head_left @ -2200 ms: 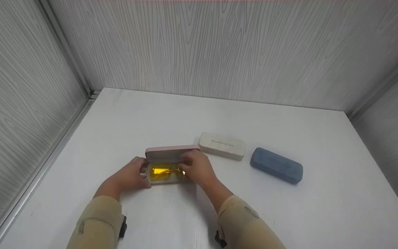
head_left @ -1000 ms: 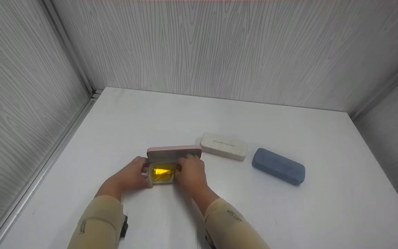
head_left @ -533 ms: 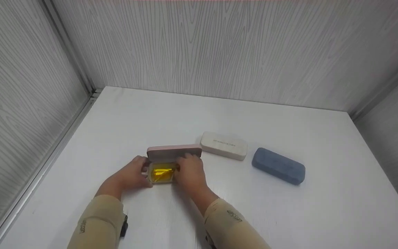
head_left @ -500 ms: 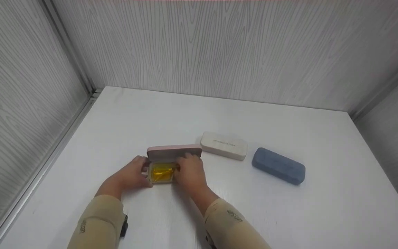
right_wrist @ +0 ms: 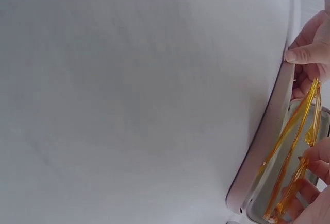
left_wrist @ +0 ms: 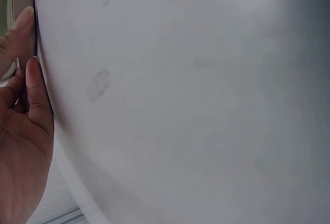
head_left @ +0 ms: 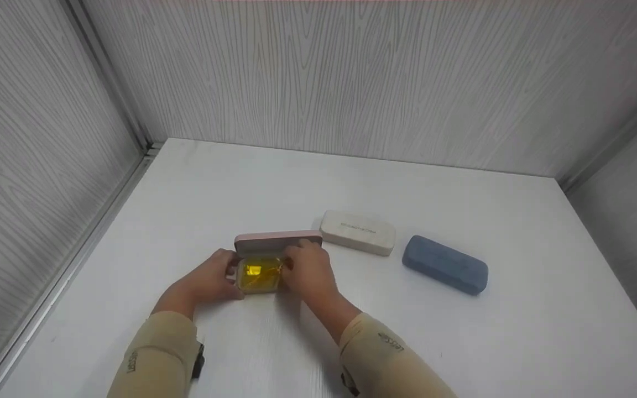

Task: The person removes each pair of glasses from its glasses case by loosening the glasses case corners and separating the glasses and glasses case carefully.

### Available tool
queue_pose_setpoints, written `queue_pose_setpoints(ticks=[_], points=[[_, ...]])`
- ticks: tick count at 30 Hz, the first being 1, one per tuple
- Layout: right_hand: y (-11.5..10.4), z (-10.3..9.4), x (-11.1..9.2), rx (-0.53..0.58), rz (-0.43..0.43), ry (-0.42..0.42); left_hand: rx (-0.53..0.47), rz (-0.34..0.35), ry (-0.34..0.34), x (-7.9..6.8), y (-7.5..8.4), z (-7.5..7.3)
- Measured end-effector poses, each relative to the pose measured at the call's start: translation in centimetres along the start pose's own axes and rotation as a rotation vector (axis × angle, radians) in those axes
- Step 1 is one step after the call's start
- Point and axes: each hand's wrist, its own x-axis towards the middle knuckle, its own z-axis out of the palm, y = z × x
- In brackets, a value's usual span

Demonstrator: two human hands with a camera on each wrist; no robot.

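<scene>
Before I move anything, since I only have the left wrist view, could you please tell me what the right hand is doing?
Observer: The right hand pinches the yellow glasses; the right wrist view shows its fingers on them.
Operator: Thank you. Does anything lie close by on the right?
Observer: Yes, a white case lies just past the right end of the pink case; I cannot tell whether the two touch.
Operator: Understood. Is there anything farther right than that?
Observer: A blue case lies there, with a gap between it and the white case.
</scene>
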Motion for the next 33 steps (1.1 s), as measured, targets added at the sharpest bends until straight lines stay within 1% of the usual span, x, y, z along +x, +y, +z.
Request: queue_pose_setpoints(ticks=[6,10,13,17,18,20,23,28,33], points=[[0.0,-1.2,-0.3,0.039,-0.016,0.006,0.002,0.018,-0.007,0.0,-0.1,-0.1],[0.1,-1.8,-0.7,0.021,-0.073,0.020,0.002,0.018,-0.003,0.1,-0.2,0.0],[0.3,-2.4,-1.2,-0.004,-0.121,0.038,0.007,0.002,0.009,0.1,-0.2,0.1],[0.7,-3.1,-2.1,0.002,-0.148,0.040,0.009,-0.003,0.018,0.1,-0.1,0.1],[0.8,-3.1,-2.4,0.004,-0.157,0.038,0.000,0.005,0.016,0.1,-0.2,0.1],[1.1,-3.0,-2.9,0.009,-0.176,0.030,-0.015,0.023,0.009,0.1,-0.3,0.0],[1.4,-2.7,-3.8,0.003,-0.200,0.009,-0.035,0.030,0.006,0.1,-0.3,-0.1],[1.7,-1.5,-4.9,-0.025,-0.190,-0.064,-0.034,0.007,0.015,0.0,-0.3,-0.1],[2.0,-0.4,-5.6,-0.082,-0.190,-0.117,-0.073,-0.001,0.025,0.1,-0.5,0.0]])
